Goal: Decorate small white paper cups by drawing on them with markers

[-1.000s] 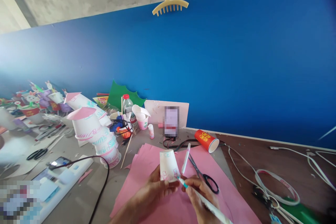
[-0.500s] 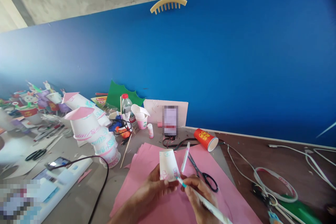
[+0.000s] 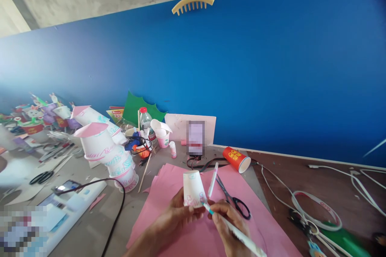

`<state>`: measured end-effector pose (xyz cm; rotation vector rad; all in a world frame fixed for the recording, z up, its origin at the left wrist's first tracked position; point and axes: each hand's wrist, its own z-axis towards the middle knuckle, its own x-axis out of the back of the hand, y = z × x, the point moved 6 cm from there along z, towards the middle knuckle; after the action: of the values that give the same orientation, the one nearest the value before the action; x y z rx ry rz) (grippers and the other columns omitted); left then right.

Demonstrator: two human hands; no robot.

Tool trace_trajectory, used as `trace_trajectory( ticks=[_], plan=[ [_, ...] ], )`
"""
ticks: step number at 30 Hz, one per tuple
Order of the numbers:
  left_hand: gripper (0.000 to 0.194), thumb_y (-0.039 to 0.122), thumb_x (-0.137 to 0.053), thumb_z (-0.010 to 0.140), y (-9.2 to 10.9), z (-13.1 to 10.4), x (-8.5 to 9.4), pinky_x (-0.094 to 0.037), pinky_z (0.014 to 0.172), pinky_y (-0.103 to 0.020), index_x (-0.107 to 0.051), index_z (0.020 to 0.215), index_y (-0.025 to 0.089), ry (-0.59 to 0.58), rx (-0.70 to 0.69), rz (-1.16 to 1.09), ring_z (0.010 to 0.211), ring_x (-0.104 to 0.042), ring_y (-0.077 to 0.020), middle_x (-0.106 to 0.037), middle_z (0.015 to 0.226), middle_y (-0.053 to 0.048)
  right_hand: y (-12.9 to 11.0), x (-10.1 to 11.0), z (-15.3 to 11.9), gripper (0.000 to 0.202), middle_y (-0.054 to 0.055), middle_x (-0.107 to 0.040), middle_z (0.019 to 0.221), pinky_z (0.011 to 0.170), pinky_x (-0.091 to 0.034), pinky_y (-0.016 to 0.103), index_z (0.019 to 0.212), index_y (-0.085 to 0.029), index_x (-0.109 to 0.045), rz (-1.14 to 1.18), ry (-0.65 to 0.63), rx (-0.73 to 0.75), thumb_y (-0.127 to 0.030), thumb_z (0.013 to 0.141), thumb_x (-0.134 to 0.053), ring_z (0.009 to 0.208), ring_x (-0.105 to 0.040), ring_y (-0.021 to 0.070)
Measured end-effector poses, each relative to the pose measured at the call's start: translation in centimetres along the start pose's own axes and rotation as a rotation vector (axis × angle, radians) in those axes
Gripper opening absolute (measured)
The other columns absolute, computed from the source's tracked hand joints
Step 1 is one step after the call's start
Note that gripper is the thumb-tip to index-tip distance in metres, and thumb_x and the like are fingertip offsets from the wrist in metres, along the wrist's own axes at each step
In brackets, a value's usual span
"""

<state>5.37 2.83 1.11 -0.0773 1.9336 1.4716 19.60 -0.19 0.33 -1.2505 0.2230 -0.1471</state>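
Note:
My left hand point(image 3: 177, 215) holds a white paper cup point(image 3: 193, 186) upside down above pink paper point(image 3: 163, 188). Pink and teal drawings mark the cup's lower part, with faint teal lines near its top. Closed around a white marker point(image 3: 238, 235) with a teal collar, my right hand point(image 3: 227, 223) keeps its tip at the cup's lower right side. A second pen point(image 3: 212, 180), white and pink, rises beside the cup, its lower end by my right fingers. Black-handled scissors point(image 3: 233, 198) lie on the paper to the right.
Decorated cup towers point(image 3: 117, 164) stand at left, near a bottle point(image 3: 145, 122) and a black cable point(image 3: 120, 209). A red cup point(image 3: 237, 160) lies on its side behind the paper. White cables point(image 3: 279, 188) and keys point(image 3: 307, 227) are at right. A blue partition point(image 3: 271, 68) rises behind.

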Motion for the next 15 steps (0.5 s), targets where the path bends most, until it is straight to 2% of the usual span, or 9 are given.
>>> trace_trajectory(
  ticks=[7, 15],
  plan=[
    [0.048, 0.032, -0.081, 0.068, -0.12, 0.02, 0.26, -0.042, 0.082, -0.035, -0.064, 0.110, 0.017, 0.019, -0.004, -0.009, 0.095, -0.064, -0.0260, -0.072, 0.107, -0.013, 0.00, 0.02, 0.15, 0.030, 0.000, -0.062, 0.067, 0.050, -0.043, 0.022, 0.077, -0.024, -0.069, -0.031, -0.013, -0.011, -0.053, 0.085, -0.063, 0.053, -0.051, 0.0140],
    [0.047, 0.033, -0.079, 0.071, 0.17, 0.12, -0.09, -0.041, 0.089, -0.040, -0.063, 0.111, 0.017, -0.003, -0.004, -0.005, 0.100, -0.064, -0.0293, -0.072, 0.107, -0.014, -0.16, 0.11, 0.15, 0.034, 0.001, -0.063, 0.066, 0.051, -0.046, 0.022, 0.075, -0.025, -0.069, -0.052, -0.014, 0.000, -0.056, 0.085, -0.061, 0.056, -0.056, 0.0160]
  ],
)
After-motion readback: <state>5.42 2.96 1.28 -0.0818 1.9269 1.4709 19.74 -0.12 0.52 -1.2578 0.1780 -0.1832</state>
